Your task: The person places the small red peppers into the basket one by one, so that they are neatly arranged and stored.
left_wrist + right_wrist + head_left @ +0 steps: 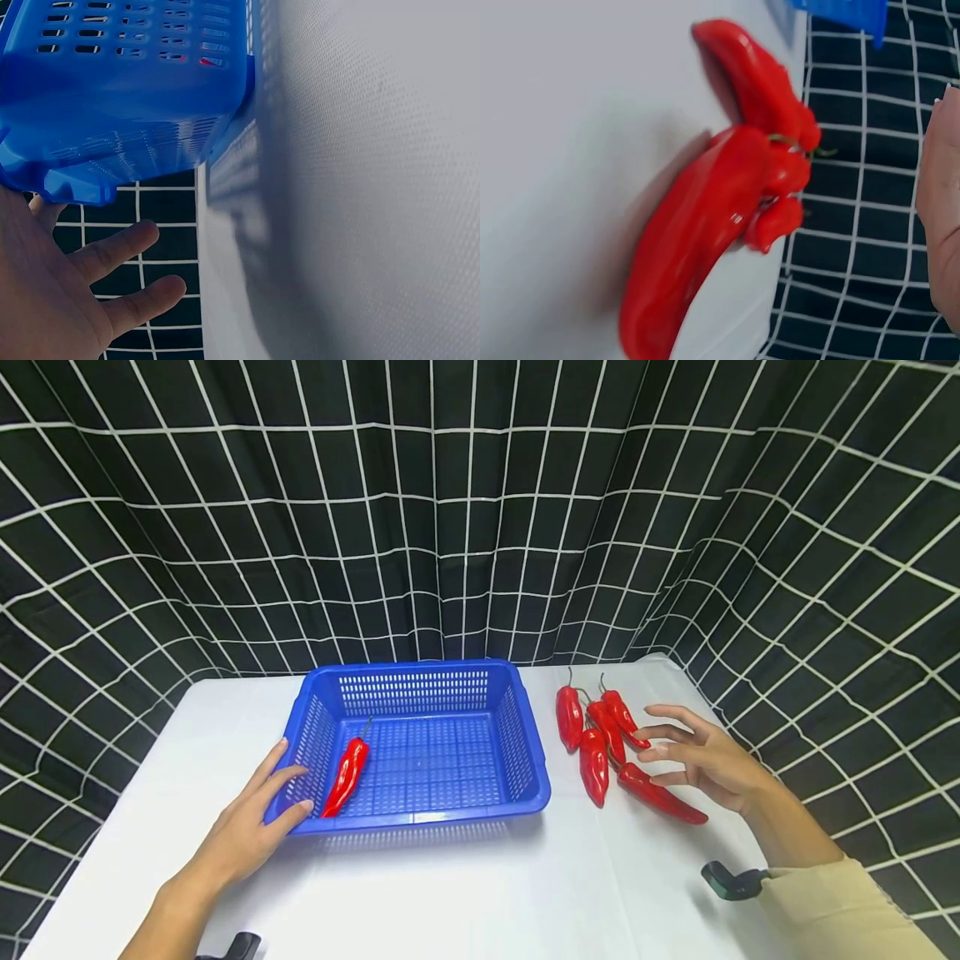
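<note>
A blue plastic basket (420,821) stands on the white table, with one red chili pepper (347,777) lying inside at its left. My left hand (243,827) rests on the basket's left rim, thumb and index finger reaching over it. In the left wrist view, other fingers (146,300) stretch out loosely beside the basket wall. To the right of the basket lie several red chili peppers (594,764) with green stems, bunched together. Over the right edge of this bunch hovers my right hand (705,760), fingers spread and slightly bent, holding nothing. The right wrist view shows the peppers (697,225) close up.
White cloth covers the table (465,893). A black curtain with a white grid (450,527) surrounds its back and sides. Dark wrist-worn devices (731,882) show near both wrists.
</note>
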Demonstrator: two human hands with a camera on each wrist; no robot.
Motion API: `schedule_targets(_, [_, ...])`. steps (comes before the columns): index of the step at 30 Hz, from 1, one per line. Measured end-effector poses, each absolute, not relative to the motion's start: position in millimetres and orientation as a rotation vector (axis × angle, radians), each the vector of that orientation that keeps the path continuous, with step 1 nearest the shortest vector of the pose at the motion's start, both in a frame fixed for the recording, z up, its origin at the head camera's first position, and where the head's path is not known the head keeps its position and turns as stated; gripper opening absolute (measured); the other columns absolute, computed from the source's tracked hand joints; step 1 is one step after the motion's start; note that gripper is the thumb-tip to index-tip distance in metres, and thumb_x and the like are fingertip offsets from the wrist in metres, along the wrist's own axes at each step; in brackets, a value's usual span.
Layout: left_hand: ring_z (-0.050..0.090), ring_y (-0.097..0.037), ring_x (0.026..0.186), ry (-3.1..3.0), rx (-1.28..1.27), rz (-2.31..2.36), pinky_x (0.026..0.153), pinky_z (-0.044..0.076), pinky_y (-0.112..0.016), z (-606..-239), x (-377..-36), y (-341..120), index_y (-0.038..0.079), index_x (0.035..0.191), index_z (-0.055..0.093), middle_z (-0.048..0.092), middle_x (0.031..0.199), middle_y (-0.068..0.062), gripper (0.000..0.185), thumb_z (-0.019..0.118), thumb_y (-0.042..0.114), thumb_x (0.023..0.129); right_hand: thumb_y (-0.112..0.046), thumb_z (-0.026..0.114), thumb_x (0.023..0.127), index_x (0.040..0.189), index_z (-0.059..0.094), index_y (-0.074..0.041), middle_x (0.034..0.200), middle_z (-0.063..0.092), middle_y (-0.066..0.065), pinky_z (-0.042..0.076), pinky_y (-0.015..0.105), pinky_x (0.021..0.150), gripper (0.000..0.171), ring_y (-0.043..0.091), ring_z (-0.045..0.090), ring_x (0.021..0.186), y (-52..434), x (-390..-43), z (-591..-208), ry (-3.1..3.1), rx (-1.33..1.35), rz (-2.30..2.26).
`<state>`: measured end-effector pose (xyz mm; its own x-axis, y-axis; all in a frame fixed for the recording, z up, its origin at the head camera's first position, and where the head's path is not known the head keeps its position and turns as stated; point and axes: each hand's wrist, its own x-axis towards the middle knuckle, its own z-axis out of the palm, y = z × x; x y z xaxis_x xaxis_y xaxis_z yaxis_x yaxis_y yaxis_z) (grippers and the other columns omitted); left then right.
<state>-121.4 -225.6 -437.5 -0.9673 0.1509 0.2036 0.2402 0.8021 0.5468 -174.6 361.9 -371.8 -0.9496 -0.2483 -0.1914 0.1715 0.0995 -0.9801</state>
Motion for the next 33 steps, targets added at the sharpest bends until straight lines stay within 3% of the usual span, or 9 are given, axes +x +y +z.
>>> schedule_targets(6, [0.029, -0.048, 0.134, -2.852, -0.302, -0.888, 0.091, 0.031, -0.074, -436.9, -121.6, -225.5, 0.016, 0.132, 0.054, 0.013, 0.16, -0.005, 0.046, 0.06, 0.04, 0.093, -0.007, 0.061, 0.094, 0.134, 0.048, -0.027, 0.128, 0.053, 0.013, 0.05, 0.052, 0.083, 0.047, 0.027, 0.066, 0.101, 375.6, -174.5, -382.0, 2.076, -0.106, -1.941])
schedule_targets(14, [0.028, -0.048, 0.135, -2.857, -0.3, -0.895, 0.091, 0.03, -0.075, -437.4, -121.9, -225.2, 0.016, 0.133, 0.053, 0.012, 0.16, -0.004, 0.047, 0.06, 0.04, 0.093, -0.012, 0.065, 0.093, 0.133, 0.047, -0.028, 0.119, 0.062, 0.002, 0.051, 0.053, 0.082, 0.047, 0.025, 0.067, 0.099, 392.9, -178.6, -398.3, 2.161, -0.004, -1.918])
schedule_targets(23, [0.028, -0.048, 0.135, -2.861, -0.297, -0.885, 0.091, 0.03, -0.075, -437.3, -121.3, -225.5, 0.015, 0.133, 0.053, 0.012, 0.16, -0.004, 0.047, 0.06, 0.04, 0.093, -0.019, 0.067, 0.092, 0.134, 0.045, -0.031, 0.115, 0.064, -0.005, 0.05, 0.052, 0.086, 0.049, 0.028, 0.063, 0.108, 406.6, -181.6, -415.6, 2.185, 0.116, -1.852])
schedule_targets(26, [0.028, -0.048, 0.135, -2.859, -0.302, -0.885, 0.091, 0.03, -0.075, -437.1, -121.3, -225.5, 0.015, 0.133, 0.054, 0.012, 0.16, -0.004, 0.047, 0.06, 0.04, 0.093, -0.022, 0.069, 0.09, 0.136, 0.044, -0.028, 0.123, 0.061, 0.003, 0.05, 0.053, 0.087, 0.053, 0.031, 0.06, 0.111, 408.2, -182.2, -419.7, 2.219, 0.155, -1.782])
schedule_targets(30, [0.028, -0.048, 0.135, -2.853, -0.305, -0.898, 0.092, 0.03, -0.075, -437.6, -121.4, -225.7, 0.015, 0.133, 0.053, 0.011, 0.16, -0.002, 0.047, 0.06, 0.039, 0.093, -0.027, 0.072, 0.088, 0.145, 0.035, -0.017, 0.135, 0.049, 0.022, 0.05, 0.053, 0.087, 0.069, 0.036, 0.057, 0.113, 407.4, -183.4, -424.4, 2.299, 0.181, -1.643])
schedule_targets(33, [0.027, -0.047, 0.135, -2.849, -0.307, -0.907, 0.092, 0.03, -0.074, -438.7, -121.6, -225.9, 0.016, 0.133, 0.053, 0.011, 0.161, -0.002, 0.047, 0.06, 0.039, 0.093, -0.028, 0.074, 0.086, 0.148, 0.03, -0.009, 0.137, 0.045, 0.027, 0.051, 0.052, 0.086, 0.079, 0.037, 0.055, 0.115, 405.8, -184.0, -426.9, 2.366, 0.177, -1.542])
